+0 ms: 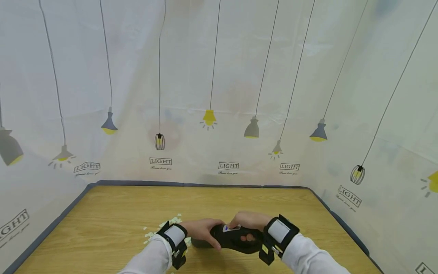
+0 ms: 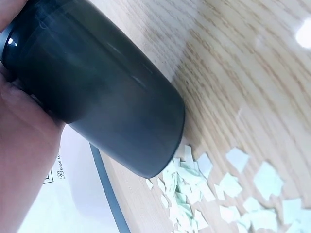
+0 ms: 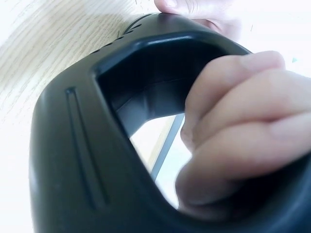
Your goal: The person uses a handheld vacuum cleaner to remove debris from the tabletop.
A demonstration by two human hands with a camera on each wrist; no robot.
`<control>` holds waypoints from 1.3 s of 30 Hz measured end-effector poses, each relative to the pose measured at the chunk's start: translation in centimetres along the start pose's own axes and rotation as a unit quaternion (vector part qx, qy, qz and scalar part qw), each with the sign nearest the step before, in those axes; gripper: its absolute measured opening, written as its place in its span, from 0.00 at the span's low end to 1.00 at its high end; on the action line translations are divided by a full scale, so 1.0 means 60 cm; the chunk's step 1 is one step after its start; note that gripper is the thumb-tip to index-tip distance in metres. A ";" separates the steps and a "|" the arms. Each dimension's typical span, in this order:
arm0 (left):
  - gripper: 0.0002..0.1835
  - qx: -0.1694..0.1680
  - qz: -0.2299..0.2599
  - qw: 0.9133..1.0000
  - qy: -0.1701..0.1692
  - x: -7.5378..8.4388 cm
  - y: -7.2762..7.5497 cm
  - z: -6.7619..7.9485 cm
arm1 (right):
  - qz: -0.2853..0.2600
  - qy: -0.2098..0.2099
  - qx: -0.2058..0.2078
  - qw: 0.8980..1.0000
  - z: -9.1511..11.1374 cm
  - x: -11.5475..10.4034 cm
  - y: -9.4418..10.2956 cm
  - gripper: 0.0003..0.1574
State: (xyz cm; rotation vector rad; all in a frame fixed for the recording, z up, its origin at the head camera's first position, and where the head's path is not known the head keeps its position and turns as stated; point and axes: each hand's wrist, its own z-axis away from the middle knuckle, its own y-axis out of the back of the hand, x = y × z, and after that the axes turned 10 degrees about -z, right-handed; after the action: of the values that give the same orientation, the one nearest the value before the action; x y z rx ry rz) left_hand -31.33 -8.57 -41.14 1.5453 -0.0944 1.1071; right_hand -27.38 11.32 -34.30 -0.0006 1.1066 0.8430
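A black handheld vacuum cleaner is held low over the wooden table by both hands, its nozzle toward the left. My right hand grips the loop handle, fingers curled through the opening in the right wrist view, with a finger at the switch area on top. Around the front of the body, my left hand holds on near the smoky dust cup. Small pale green paper scraps lie at the cup's end, heaped in one spot and scattered beside it.
The wood-grain table has a dark edge band at the back and sides. A pale curtain printed with hanging lamps surrounds it on three sides. Both wrists wear strapped cameras.
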 end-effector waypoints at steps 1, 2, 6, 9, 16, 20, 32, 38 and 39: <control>0.30 0.003 -0.004 1.000 -0.001 0.002 0.000 0.000 | -0.001 -0.001 0.000 1.000 -0.001 0.000 0.000 0.18; 0.30 0.006 -0.008 1.000 -0.003 0.003 0.001 0.001 | 0.000 0.001 0.001 1.000 -0.001 -0.001 0.001 0.18; 0.30 0.020 -0.020 1.000 -0.004 0.007 0.002 0.000 | 0.006 0.009 0.010 1.000 -0.003 -0.002 0.002 0.17; 0.29 0.026 -0.023 0.999 -0.001 0.006 0.002 -0.001 | 0.008 0.012 0.015 1.000 -0.006 -0.001 0.003 0.15; 0.29 0.015 0.005 1.000 0.002 -0.006 0.003 -0.007 | -0.004 0.008 0.002 1.000 -0.011 -0.002 0.004 0.15; 0.29 0.006 0.025 1.000 0.006 -0.013 0.004 -0.009 | -0.012 0.000 -0.001 1.000 -0.013 -0.003 0.005 0.15; 0.29 0.017 0.004 1.000 0.000 -0.024 0.011 -0.022 | -0.013 0.013 0.011 1.000 -0.021 -0.002 0.011 0.15; 0.29 0.023 -0.003 1.000 0.012 -0.022 0.016 -0.026 | -0.004 0.011 0.024 1.000 -0.019 -0.007 0.014 0.16; 0.29 0.024 -0.004 1.000 0.013 -0.022 0.016 -0.026 | -0.004 0.010 0.027 1.000 -0.019 -0.008 0.014 0.16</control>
State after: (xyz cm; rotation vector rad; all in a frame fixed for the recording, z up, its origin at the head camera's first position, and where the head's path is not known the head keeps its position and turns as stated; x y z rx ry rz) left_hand -33.55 -8.26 -41.51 1.5718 -0.0445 1.1295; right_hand -28.86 11.16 -34.16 0.0314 1.1475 0.8084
